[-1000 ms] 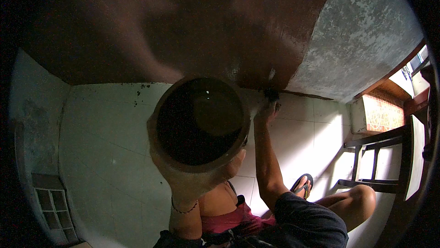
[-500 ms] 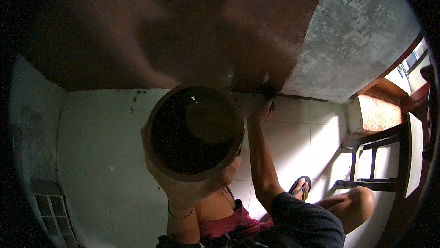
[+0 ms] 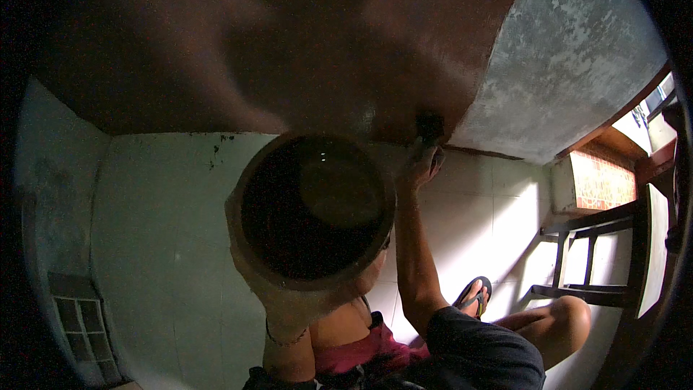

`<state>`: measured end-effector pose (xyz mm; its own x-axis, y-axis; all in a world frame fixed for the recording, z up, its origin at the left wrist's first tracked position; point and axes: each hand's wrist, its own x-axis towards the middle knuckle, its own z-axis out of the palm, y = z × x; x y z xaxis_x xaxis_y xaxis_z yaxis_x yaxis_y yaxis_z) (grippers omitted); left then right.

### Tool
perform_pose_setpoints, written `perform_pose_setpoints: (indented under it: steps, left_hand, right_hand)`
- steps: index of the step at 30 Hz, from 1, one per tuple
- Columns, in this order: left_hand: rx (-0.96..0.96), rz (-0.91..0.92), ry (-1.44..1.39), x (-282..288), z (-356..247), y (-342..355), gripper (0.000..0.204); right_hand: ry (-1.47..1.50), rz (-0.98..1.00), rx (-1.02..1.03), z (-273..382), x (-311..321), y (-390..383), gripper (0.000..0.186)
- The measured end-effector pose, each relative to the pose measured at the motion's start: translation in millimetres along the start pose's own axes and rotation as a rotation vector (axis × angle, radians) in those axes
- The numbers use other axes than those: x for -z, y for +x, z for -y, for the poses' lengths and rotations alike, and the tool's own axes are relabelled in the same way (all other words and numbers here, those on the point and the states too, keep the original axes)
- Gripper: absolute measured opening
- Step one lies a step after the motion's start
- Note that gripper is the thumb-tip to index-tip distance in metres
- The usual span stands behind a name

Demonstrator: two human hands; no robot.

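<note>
My left hand [image 3: 238, 246] is wrapped round a wide round tub [image 3: 317, 283], its mouth facing up, with dark liquid paint [image 3: 303, 224] inside. Light glints off the paint's surface. Just right of the tub, my right hand [image 3: 421, 168] grips a paintbrush [image 3: 430, 126]. The dark bristles lie against the lower part of the wall, close to the floor line; the handle is mostly hidden in my fingers. Brown paint covers most of the wall [image 3: 303, 44] with a wet sheen, while its right part is bare, mottled grey plaster [image 3: 563, 58].
Pale tiles make up the floor [image 3: 159, 246], with dark spatters at the wall's foot. A dark wooden piece of furniture with rungs [image 3: 588, 289] stands at right. An orange-patterned step [image 3: 606, 177] lies behind it. A gridded panel [image 3: 83, 329] sits at lower left.
My right hand and the paintbrush have moved up from the floor line onto the wall's lower part. The tub in my left hand has shifted slightly right.
</note>
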<state>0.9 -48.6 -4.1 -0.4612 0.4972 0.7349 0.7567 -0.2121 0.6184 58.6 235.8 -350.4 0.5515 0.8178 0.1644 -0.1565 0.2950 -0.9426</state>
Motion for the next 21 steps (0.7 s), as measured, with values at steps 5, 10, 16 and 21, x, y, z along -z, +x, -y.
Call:
perform_pose_setpoints:
  steps: [5,10,16,21]
  left_hand:
    - [-0.014,0.017,-0.012,-1.0,0.0,2.2,0.102]
    - [-0.009,0.047,-0.026,-5.2,-2.1,9.0,0.102]
    - [-0.025,0.132,-0.058,-21.7,-3.4,19.3,0.101]
    - [-0.038,0.098,-0.076,-21.5,-3.1,20.9,0.099]
  right_hand:
    - [-0.394,0.006,0.581,37.9,-12.8,2.5,0.026]
    - [-0.137,0.101,0.567,55.2,-15.0,4.8,0.033]
    - [0.079,0.066,0.174,41.1,-18.1,-3.7,0.035]
    - [0.056,0.106,0.292,42.3,-25.2,1.4,0.032]
